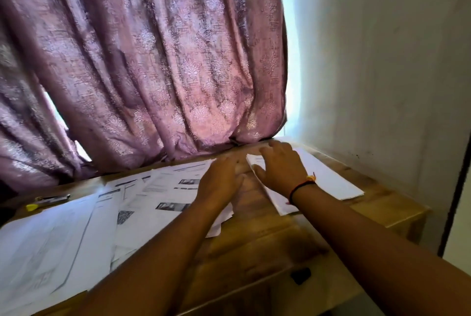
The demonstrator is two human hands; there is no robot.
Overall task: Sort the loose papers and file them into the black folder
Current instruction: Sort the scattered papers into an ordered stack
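Note:
Loose printed papers [142, 203] lie spread and overlapping across the left and middle of the wooden table [254, 239]. A neater stack of white sheets [328, 178] rests at the right rear of the table. My right hand [279, 168] lies flat on the stack's left end, fingers spread. My left hand [221, 178] rests palm down on the right edge of the spread papers, fingers slightly apart, holding nothing that I can see. No black folder is in view.
A purple patterned curtain [153, 61] hangs down to the table's back edge. A white wall [382, 61] closes the right side. A stapler [52, 198] and a yellow item [32, 206] sit at the far left. A small black object [300, 275] lies near the front edge.

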